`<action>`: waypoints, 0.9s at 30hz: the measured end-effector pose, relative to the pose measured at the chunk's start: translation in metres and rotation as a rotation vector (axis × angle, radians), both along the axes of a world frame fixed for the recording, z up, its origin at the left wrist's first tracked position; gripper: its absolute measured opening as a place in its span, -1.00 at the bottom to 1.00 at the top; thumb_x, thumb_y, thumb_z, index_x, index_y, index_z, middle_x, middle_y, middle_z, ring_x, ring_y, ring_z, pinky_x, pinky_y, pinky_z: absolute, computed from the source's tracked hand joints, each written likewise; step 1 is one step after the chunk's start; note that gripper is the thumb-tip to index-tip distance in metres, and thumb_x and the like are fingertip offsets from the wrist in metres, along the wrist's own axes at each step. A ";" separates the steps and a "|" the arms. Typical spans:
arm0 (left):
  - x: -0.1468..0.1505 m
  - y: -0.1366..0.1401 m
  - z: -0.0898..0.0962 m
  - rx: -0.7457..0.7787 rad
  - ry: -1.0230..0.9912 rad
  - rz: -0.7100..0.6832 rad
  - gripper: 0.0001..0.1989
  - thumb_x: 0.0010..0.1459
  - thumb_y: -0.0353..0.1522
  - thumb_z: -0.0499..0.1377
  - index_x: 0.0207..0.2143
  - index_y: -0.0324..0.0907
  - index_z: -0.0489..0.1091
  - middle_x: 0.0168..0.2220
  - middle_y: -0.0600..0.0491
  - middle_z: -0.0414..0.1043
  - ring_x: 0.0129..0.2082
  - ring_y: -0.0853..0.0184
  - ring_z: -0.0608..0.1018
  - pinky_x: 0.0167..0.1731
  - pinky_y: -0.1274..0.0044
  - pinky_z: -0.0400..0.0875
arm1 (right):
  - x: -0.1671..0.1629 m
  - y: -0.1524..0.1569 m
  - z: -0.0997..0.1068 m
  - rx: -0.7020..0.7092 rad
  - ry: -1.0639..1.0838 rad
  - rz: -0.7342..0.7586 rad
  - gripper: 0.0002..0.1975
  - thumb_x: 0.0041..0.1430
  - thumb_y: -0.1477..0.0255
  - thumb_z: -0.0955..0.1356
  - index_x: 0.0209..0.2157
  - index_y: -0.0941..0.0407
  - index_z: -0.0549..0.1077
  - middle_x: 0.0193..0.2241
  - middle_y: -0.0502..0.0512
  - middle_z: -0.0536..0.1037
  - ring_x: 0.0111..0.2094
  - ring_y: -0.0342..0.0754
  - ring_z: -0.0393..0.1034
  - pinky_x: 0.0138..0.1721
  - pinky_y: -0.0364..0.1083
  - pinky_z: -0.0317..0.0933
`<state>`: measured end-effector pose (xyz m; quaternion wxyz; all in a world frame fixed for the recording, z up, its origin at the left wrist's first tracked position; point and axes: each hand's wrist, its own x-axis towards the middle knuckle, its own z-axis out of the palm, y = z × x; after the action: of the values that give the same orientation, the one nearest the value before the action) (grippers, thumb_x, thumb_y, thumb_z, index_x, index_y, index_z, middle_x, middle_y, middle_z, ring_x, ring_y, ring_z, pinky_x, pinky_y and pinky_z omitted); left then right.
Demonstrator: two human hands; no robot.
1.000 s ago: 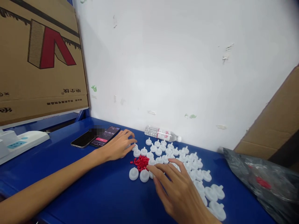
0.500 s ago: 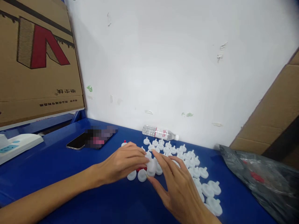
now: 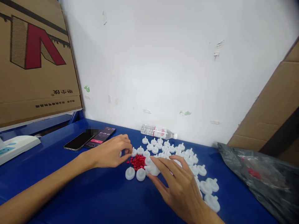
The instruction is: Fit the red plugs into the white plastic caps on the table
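Observation:
My right hand (image 3: 178, 183) holds a tilted white plastic cap with a short nozzle (image 3: 152, 169) between thumb and fingers. Left of it lies a small pile of red pieces (image 3: 137, 162) on the blue table. My left hand (image 3: 115, 151) is at the pile's left edge with its fingers curled together beside a standing white cap (image 3: 134, 152); whatever is between its fingertips is hidden. Two white caps (image 3: 130, 173) stand in front of the pile. Many more like them (image 3: 181, 147) spread behind and under my right hand, nozzles mostly up.
A clear water bottle (image 3: 158, 132) lies along the wall. Two phones (image 3: 80, 141) and a white power strip (image 3: 17, 146) are at the left. On the right rests a dark plastic bag (image 3: 257, 177). Cardboard (image 3: 42, 62) stands at the left and right sides.
My left hand has moved left, away from the cap in my right hand, uncovering the red pile. My right hand stays near the same place with the cap. The view has shifted slightly.

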<state>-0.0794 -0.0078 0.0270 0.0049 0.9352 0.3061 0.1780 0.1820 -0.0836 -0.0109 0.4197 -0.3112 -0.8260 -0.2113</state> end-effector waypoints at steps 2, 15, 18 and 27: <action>-0.001 -0.001 -0.003 -0.026 0.044 0.000 -0.87 0.22 -0.43 0.21 -0.41 -0.15 0.47 -0.41 0.07 0.47 -0.27 0.25 0.45 -0.17 0.44 0.26 | -0.001 -0.001 0.000 -0.005 -0.012 0.004 -0.72 0.38 0.45 0.33 0.08 0.18 0.44 -0.16 0.14 0.63 -0.19 -0.06 0.53 0.02 0.03 0.25; 0.001 -0.002 -0.011 -0.022 0.072 -0.029 -0.88 0.12 -0.51 0.27 -0.42 -0.15 0.44 -0.44 0.11 0.44 -0.34 0.28 0.46 -0.20 0.45 0.26 | 0.000 -0.002 0.000 -0.034 -0.030 -0.017 -0.66 0.39 0.35 0.34 0.12 0.18 0.42 -0.22 0.15 0.62 -0.25 -0.03 0.51 -0.03 0.04 0.27; 0.003 -0.005 -0.007 0.008 0.038 -0.011 -0.92 0.14 -0.50 0.22 -0.37 -0.16 0.41 -0.39 0.10 0.43 -0.33 0.29 0.44 -0.13 0.44 0.26 | 0.000 -0.001 -0.001 -0.049 -0.034 -0.023 -0.66 0.39 0.37 0.32 0.12 0.20 0.42 -0.22 0.16 0.60 -0.23 -0.02 0.51 -0.06 0.04 0.26; 0.015 -0.014 -0.010 0.150 -0.102 -0.176 -0.82 0.33 -0.50 0.10 -0.09 -0.18 0.46 -0.22 0.01 0.55 -0.17 0.27 0.50 -0.07 0.38 0.25 | 0.002 0.001 -0.005 -0.079 -0.089 -0.057 -0.56 0.40 0.44 0.29 0.27 0.17 0.25 -0.13 0.18 0.57 -0.17 -0.01 0.50 -0.10 0.04 0.30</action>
<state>-0.0646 -0.0218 0.0172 -0.0337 0.9459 0.2079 0.2466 0.1835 -0.0828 -0.0161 0.3636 -0.3414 -0.8424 -0.2040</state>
